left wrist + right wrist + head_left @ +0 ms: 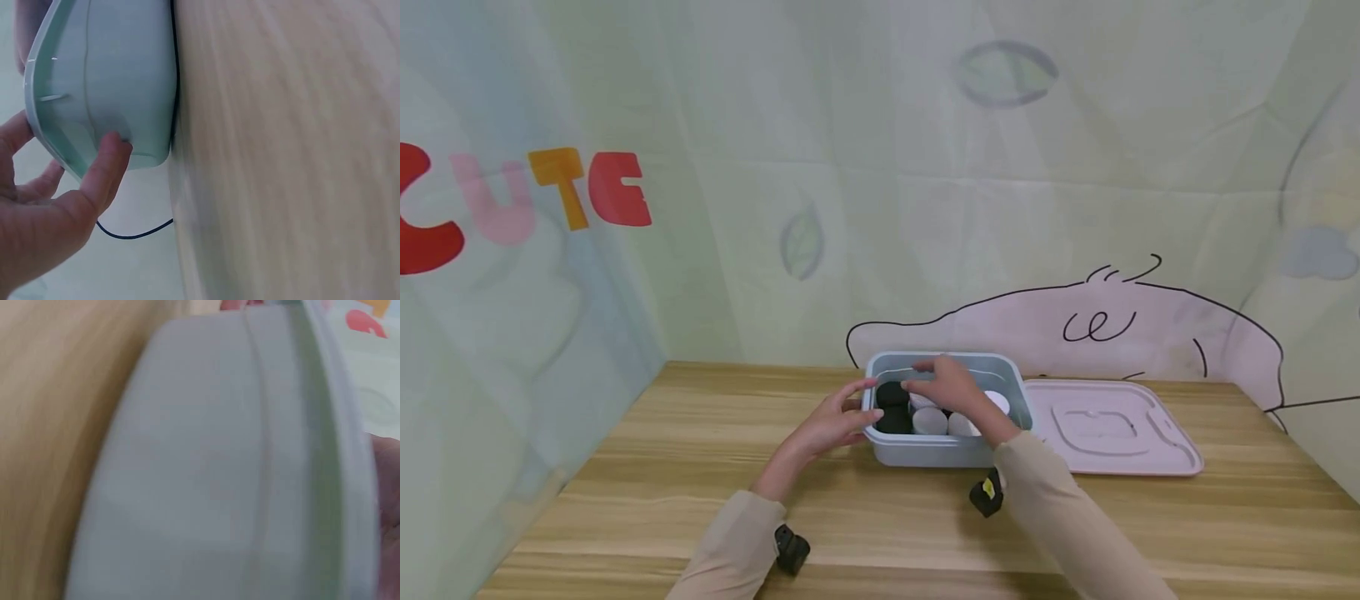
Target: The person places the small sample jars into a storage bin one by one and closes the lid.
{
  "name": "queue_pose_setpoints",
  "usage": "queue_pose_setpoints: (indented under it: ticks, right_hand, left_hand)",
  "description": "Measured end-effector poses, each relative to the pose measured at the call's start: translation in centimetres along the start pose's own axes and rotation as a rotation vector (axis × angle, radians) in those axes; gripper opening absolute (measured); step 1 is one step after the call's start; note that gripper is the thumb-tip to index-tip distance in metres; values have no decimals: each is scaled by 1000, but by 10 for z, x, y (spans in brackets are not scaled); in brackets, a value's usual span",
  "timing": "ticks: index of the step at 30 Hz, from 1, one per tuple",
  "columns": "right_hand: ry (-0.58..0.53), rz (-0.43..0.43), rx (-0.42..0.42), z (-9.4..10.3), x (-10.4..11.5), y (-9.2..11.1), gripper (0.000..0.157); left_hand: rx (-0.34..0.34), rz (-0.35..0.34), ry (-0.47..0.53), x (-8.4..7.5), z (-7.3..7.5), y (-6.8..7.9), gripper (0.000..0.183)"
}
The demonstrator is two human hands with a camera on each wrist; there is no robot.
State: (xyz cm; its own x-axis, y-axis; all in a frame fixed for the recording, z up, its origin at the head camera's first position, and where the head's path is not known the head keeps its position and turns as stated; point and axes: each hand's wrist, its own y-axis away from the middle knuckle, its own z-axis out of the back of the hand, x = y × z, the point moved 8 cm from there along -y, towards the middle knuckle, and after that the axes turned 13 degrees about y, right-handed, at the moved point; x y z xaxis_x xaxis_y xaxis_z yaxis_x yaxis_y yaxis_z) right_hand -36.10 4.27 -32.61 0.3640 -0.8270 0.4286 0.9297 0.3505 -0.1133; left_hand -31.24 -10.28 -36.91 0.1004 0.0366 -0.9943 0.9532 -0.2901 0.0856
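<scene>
A pale blue-grey plastic storage box (936, 452) stands on the table without its lid. Inside lie several round soft rolls that look like rolled socks: black ones (892, 421) at the left, grey ones (929, 422) in the middle, a white one (997, 402) at the right. At the box's left end, my left hand (833, 423) touches the rim and outer wall with spread fingers (103, 172). Over the box's inside reaches my right hand (953, 387), its fingertips near the black and grey rolls. Whether they touch a roll, I cannot tell.
A pale pink lid (1105, 427) lies flat to the right of the box. Behind the wooden table (880, 533) hangs a printed cloth (880, 208). Near the box, a thin dark cord (134, 236) shows in the left wrist view.
</scene>
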Motion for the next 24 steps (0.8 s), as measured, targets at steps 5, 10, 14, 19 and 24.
queue_pose_setpoints:
  ticks: [5,10,14,19,24]
  right_hand:
    - [-10,60,-75,28,-5,11,39]
    - [-26,28,-59,50,-21,21,44]
    - [-29,-8,-53,64,-36,28,45]
    - [-32,-23,-67,79,-55,37,48]
    - [-48,-28,-89,92,-79,50,51]
  left_hand:
    - [-91,-53,-76,-7,4,1,55]
    - [-178,-118,-217,-19,6,3,53]
    - [-250,-207,-328,-37,2,6,51]
    - [-320,-354,-269,-63,-8,11,45]
    - [-260,-455,-149,-78,-37,12,42]
